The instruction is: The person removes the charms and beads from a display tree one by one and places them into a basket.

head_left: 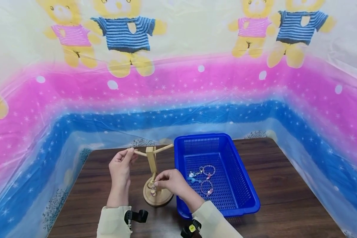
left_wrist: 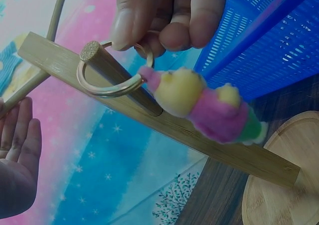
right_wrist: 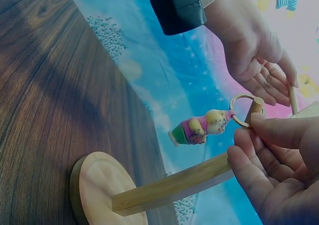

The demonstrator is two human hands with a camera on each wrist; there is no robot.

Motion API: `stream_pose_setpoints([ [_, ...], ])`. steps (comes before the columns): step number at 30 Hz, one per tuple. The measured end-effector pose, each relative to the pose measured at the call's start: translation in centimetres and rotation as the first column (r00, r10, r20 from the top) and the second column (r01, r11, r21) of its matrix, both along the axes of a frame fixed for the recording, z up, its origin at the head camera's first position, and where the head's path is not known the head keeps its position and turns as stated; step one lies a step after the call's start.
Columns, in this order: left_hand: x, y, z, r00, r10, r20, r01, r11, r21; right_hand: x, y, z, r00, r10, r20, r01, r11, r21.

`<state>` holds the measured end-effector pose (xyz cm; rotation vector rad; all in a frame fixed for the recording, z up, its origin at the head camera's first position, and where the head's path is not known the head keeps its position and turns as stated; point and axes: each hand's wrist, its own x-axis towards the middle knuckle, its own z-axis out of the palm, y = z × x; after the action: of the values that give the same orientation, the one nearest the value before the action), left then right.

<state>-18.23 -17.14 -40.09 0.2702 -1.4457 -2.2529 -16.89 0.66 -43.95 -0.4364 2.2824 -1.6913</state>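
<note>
A wooden stand (head_left: 152, 158) with peg arms and a round base rises in front of me. My left hand (head_left: 120, 167) pinches the tip of its left upper arm between thumb and fingers. Lower down, my right hand (head_left: 171, 181) pinches the gold ring of a keychain (left_wrist: 199, 98). Its charm is a small yellow bear figure in pink and green. In the right wrist view the ring (right_wrist: 233, 104) sits at the tip of a short lower peg (right_wrist: 255, 108) and appears looped around it. The bear hangs free beside the post.
A blue plastic basket (head_left: 244, 185) stands right of the stand, close to the right forearm. Inside lie beaded loops (head_left: 206, 187) with charms and a blue figure charm (head_left: 193, 179). The dark wooden table (head_left: 285, 185) ends at a printed cloth backdrop (head_left: 172, 115).
</note>
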Motion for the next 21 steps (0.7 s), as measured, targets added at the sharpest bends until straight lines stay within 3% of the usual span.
stream_pose_setpoints([
  [12,0.2,-0.2,0.1,1.000,-0.016,0.001,0.016,1.000,-0.008,0.2,0.9,0.7,0.997,0.064,0.037,-0.062,0.997,-0.053],
  [21,0.3,-0.2,0.1,1.000,-0.021,-0.004,0.021,1.000,-0.012,-0.4,1.8,1.5,0.996,0.093,0.012,-0.093,0.995,-0.020],
])
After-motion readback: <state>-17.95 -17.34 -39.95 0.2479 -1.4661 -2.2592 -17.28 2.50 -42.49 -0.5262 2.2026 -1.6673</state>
